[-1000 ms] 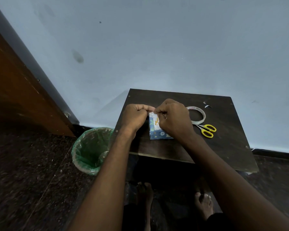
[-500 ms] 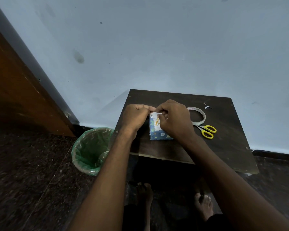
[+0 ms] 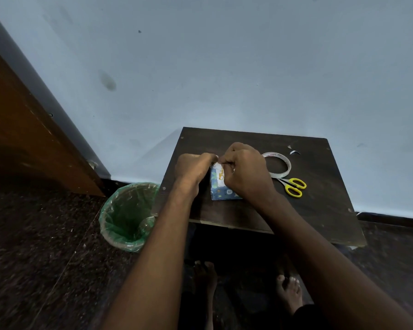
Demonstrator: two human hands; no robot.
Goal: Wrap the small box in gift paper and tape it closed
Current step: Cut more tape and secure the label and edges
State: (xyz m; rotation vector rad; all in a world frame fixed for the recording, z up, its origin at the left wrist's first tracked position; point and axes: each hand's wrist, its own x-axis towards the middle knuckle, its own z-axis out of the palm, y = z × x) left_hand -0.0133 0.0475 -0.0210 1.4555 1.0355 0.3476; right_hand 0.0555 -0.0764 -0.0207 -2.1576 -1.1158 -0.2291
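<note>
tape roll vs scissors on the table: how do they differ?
The tape roll is a whitish ring with red print; the scissors have yellow handles and dark blades. The tape roll lies farther back, its near-left edge hidden behind the right hand; the scissors lie nearer, fully in view, blades pointing toward the roll. Both lie flat and unheld on the dark table, right of the wrapped box.

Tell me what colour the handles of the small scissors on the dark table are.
Yellow. The small scissors' handles show best in the head view, beside the tape roll.
</note>
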